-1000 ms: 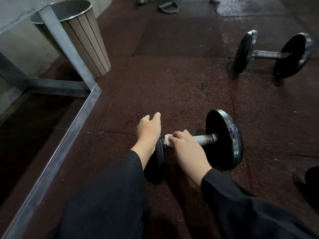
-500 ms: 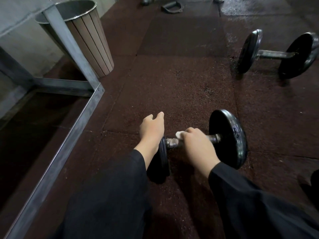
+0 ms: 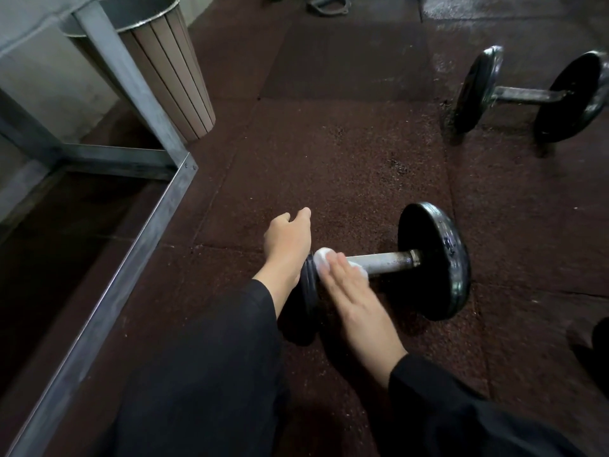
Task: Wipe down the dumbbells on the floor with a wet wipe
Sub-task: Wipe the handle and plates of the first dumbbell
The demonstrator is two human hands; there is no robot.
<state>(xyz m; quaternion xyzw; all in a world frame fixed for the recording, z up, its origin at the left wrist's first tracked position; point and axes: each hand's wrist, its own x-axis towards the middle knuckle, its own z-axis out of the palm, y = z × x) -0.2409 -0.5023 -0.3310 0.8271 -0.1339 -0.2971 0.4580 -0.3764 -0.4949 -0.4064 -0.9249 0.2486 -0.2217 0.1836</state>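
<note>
Head view of a gym floor (image 3: 329, 166) of dark red rubber tiles. At centre, toward 5 o'clock, we see the near dumbbell (image 3: 389, 260) lying on its side: a steel handle between two black plates. The right plate stands upright at 4 o'clock; raised marks show on its rim, but we cannot read them. The left plate is mostly hidden behind the hands.

The left hand (image 3: 286, 240) rests on top of the left plate, its fingers curled loosely forward and down over the rim; we cannot tell how firmly they grip. The right hand (image 3: 346, 285) lies over the handle just beside the left plate, fingers straight and close together, pressing a white wipe (image 3: 324, 257) flat against the steel. The wipe shows at both sides of the fingers, bunched at the left end of the handle. The rest of the handle, toward the right plate, is bare and shows dull spots near the collar. Both forearms wear black sleeves.

At 2 o'clock, well apart from the first, a second dumbbell (image 3: 527, 94) of the same kind lies on the floor, touched by no hand. At 11 o'clock a bin (image 3: 171, 67) with wooden slats and a metal liner stands behind a grey steel frame (image 3: 131, 245), whose rail runs down to 7 o'clock. At 12 o'clock a metal handle (image 3: 326, 6) lies at the far edge. We find no legible writing on any object.
</note>
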